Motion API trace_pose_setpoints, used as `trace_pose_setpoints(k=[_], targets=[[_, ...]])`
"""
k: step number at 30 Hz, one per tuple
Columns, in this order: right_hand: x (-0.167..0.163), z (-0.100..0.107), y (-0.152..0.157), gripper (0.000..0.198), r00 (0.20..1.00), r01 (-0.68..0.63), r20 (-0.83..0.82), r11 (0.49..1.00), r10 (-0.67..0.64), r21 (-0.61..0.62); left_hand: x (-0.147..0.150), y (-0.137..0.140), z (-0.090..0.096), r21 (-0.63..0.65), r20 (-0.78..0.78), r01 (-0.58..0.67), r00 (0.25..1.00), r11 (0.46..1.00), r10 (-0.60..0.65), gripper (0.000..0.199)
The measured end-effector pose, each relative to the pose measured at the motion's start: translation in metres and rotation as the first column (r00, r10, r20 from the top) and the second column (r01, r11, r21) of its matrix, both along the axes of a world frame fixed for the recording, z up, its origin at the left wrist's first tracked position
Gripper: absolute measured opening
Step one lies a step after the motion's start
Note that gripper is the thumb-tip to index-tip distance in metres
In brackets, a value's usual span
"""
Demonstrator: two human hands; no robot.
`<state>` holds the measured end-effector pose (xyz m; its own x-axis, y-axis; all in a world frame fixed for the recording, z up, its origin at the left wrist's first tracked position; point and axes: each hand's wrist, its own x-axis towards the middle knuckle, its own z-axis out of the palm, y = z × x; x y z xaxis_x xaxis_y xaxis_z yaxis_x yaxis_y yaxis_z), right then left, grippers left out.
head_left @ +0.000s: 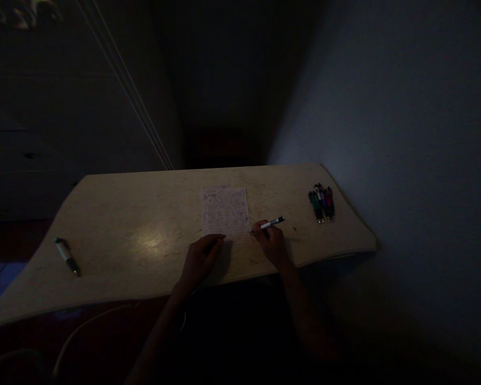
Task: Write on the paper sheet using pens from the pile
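A sheet of paper point(225, 209) covered in dense handwriting lies on the table in front of me. My right hand point(270, 242) grips a white pen point(271, 223) with dark ends, its tip down at the sheet's lower right corner. At the lower left edge of the paper rests my left hand point(201, 256). Its fingers stretch out towards the right along the bottom edge, and nothing shows in them. The dim light hides the finer detail of the fingers and of the writing.
Several coloured pens point(322, 203) lie bunched at the table's right end. A thick white-and-dark pen point(67, 256) lies at the far left. The pale table point(116, 214) meets a wall point(404, 133) on the right. A white cable point(76, 331) hangs below the front edge.
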<state>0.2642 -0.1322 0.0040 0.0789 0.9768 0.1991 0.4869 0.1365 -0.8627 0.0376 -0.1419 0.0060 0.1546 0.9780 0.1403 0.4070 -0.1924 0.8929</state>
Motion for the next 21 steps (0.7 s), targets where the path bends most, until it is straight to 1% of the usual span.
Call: trace_pose_setpoints(k=[7,13,21], targets=[[0.0014,-0.0059,0.0003,0.027,0.998,-0.043,0.04,0.999,0.043,0.002,0.0015,-0.0013,0.0026,0.001,-0.009,-0.005,1.0,1.0,0.005,0.026],[0.0006,-0.0031,-0.0004,0.028,0.996,-0.027,0.09,0.999,0.025,0.019,0.0018,-0.0013,0.0055,0.001,-0.015,0.003,1.0,1.0,-0.003,0.024],[0.001,-0.0021,-0.0003,0.026,0.997,-0.045,0.07,0.999,0.044,0.015,0.0015,-0.0005,0.0029,-0.013,-0.012,0.004,1.0,1.0,-0.004,0.024]])
